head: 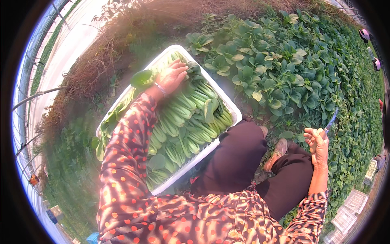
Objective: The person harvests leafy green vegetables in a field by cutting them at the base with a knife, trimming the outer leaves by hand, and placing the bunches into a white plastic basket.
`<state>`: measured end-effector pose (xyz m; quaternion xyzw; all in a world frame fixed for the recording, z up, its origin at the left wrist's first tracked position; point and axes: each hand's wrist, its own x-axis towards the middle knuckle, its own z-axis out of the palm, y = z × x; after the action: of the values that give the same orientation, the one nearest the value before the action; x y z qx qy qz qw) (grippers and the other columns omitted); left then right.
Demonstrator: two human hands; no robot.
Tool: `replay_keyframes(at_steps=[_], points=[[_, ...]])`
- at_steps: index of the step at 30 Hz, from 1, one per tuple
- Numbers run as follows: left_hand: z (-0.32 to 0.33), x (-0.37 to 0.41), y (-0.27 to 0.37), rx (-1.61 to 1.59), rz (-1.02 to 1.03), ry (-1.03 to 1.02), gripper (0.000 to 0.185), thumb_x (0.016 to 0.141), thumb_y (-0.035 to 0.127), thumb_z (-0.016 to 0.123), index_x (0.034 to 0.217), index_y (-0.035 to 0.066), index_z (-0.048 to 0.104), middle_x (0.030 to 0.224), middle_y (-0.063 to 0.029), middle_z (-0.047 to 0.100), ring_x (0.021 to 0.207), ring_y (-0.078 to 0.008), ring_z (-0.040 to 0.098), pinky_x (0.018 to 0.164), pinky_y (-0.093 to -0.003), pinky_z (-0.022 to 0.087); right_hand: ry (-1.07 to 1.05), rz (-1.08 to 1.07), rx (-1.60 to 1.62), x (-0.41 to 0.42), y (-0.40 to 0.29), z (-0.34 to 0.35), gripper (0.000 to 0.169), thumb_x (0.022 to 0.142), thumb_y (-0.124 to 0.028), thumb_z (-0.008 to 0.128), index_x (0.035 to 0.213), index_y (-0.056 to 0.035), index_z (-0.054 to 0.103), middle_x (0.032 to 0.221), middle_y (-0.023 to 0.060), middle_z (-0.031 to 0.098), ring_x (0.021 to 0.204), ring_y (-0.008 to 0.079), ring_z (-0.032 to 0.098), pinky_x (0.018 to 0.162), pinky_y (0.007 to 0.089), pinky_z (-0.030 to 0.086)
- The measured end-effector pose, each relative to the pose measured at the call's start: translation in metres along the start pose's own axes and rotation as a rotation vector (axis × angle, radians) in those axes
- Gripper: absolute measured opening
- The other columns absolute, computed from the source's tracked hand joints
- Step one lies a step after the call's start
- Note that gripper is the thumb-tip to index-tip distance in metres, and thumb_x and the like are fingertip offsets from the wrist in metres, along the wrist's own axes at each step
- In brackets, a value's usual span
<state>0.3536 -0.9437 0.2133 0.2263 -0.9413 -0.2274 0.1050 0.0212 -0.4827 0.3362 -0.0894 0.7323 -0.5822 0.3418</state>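
Note:
My left hand (pixel 172 77) reaches across a white plastic crate (pixel 186 170) and rests palm down on the bok choy at its far end. Its palm and the undersides of its fingers are hidden, so a grip cannot be made out. Heads of bok choy (pixel 173 122) lie in packed rows, pale stalks mostly towards me. Off to the right, above my bent knee, my right hand (pixel 318 145) is closed around a slim knife (pixel 331 120), whose bluish blade points up and away. The knife's handle is mostly covered by the fingers.
Growing bok choy (pixel 246 73) covers the ground ahead and right. Dry brown weeds (pixel 88 73) edge the bed beside white sheeting (pixel 76 36). White crates (pixel 344 216) stand at lower right. Other people (pixel 377 64) are at the far right rim. My shoe (pixel 275 154) is on the soil.

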Motion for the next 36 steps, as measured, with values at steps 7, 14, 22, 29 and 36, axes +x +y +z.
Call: replay_keyframes(at_steps=[7,14,22,29,36], points=[[0.042,0.009,0.004,0.398,0.116,-0.041,0.030,0.086,0.022,0.054,0.112,0.011,0.063,0.127,-0.0080,0.052,0.129,-0.0274,0.039,0.098,-0.0432,0.039,0.143,-0.127,0.154,-0.009,-0.009,-0.037,0.018,0.090,-0.020,0.065,0.082,-0.0121,0.051,0.103,0.0118,0.068,0.087,0.0172,0.066,0.077,0.0303,0.051],[-0.021,0.020,0.044,0.470,-0.018,-0.017,0.036,0.082,0.013,0.062,0.117,0.010,0.064,0.133,-0.0142,0.051,0.134,-0.0359,0.035,0.111,-0.0445,0.028,0.532,-0.138,0.380,-0.077,0.076,-0.137,0.019,0.090,-0.016,0.064,0.084,-0.0134,0.047,0.101,0.0120,0.067,0.086,0.0180,0.066,0.070,0.0297,0.052],[0.056,-0.080,0.210,-1.339,-0.465,-0.283,0.046,0.101,0.029,0.041,0.135,-0.001,0.045,0.137,-0.0121,0.051,0.126,-0.0228,0.049,0.104,-0.0367,0.037,0.581,0.419,0.346,-0.264,0.380,-0.157,0.035,0.094,-0.035,0.054,0.095,-0.0022,0.065,0.079,0.0018,0.062,0.068,0.0107,0.057,0.059,0.0309,0.048],[0.111,-0.168,0.208,-1.225,-0.824,-0.370,0.045,0.100,0.028,0.042,0.134,-0.001,0.046,0.135,-0.0119,0.052,0.123,-0.0224,0.051,0.103,-0.0362,0.038,0.437,0.601,0.128,-0.307,0.440,-0.101,0.030,0.095,-0.029,0.051,0.096,-0.0017,0.064,0.081,0.0022,0.063,0.069,0.0116,0.058,0.060,0.0316,0.048],[0.119,-0.155,0.220,-1.036,-0.954,-0.418,0.044,0.100,0.028,0.043,0.133,-0.001,0.047,0.133,-0.0116,0.053,0.121,-0.0219,0.052,0.101,-0.0356,0.040,0.471,0.740,0.253,-0.307,0.426,-0.116,0.028,0.095,-0.027,0.051,0.097,-0.0019,0.064,0.082,0.0026,0.063,0.070,0.0119,0.058,0.061,0.0317,0.048]])
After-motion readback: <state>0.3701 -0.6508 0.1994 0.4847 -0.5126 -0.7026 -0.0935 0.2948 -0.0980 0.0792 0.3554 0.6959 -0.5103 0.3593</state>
